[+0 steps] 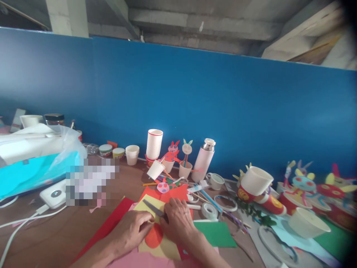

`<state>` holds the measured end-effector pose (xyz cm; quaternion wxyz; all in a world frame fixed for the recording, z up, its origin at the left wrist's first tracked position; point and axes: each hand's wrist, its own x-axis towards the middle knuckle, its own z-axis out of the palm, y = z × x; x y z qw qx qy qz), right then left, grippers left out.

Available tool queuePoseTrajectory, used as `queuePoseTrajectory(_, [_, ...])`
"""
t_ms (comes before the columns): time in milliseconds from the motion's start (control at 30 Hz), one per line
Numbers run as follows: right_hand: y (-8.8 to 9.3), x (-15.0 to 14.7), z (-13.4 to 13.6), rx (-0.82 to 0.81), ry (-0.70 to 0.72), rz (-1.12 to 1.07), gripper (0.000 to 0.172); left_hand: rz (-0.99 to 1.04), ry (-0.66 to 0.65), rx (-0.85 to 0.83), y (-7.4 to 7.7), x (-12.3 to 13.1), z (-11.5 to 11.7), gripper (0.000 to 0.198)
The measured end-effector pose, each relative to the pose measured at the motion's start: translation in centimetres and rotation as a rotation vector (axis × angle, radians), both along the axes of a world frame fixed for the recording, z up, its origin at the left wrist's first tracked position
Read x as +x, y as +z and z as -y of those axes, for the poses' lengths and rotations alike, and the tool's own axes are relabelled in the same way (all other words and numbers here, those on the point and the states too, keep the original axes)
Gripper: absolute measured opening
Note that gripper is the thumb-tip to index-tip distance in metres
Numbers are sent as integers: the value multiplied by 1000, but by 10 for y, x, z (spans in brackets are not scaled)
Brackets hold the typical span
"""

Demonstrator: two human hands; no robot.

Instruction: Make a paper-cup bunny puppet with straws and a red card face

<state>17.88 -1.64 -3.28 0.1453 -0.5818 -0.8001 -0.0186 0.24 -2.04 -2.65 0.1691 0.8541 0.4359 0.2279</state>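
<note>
My right hand (pixel 178 217) is wrapped round the handle of a pair of scissors (pixel 153 207), whose blades point up and to the left over a yellow sheet (pixel 167 247). Just left of it, my left hand (pixel 136 225) has its fingers pinched together at a small pale piece near the fingertips, too small to make out. An orange round piece (pixel 154 236) lies on the yellow sheet, below and between the hands. Red sheets (pixel 111 223) lie beneath and behind the yellow one, and a green sheet (pixel 216 233) is to the right.
Behind the hands stand stacked paper cups (pixel 154 143), a pink thermos (pixel 203 160) and paper rabbit figures in cups (pixel 186 149). A tape roll (pixel 209 211) sits right of my right hand. A white power bank (pixel 54 194) with cables lies left; more decorated cups (pixel 295 201) stand right.
</note>
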Motion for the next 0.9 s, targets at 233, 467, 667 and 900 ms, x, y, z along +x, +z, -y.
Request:
queuePoseTrajectory(233, [17,6,-1,34,-8,-36,9,96,87,157,-2,-1,-7,20])
queuePoseTrajectory(467, [54,42,-12,-55,6,-374,14,71,175,318,-19,-10,-19,26])
queuePoseTrajectory(667, [56,78,-29,-138,-7,-537,18,-78,73,228,-15,-9,-16,28])
queuePoseTrajectory(900, [48,82,-29,-151,-79,-202,13,-97,13,164,-3,-11,-17,21])
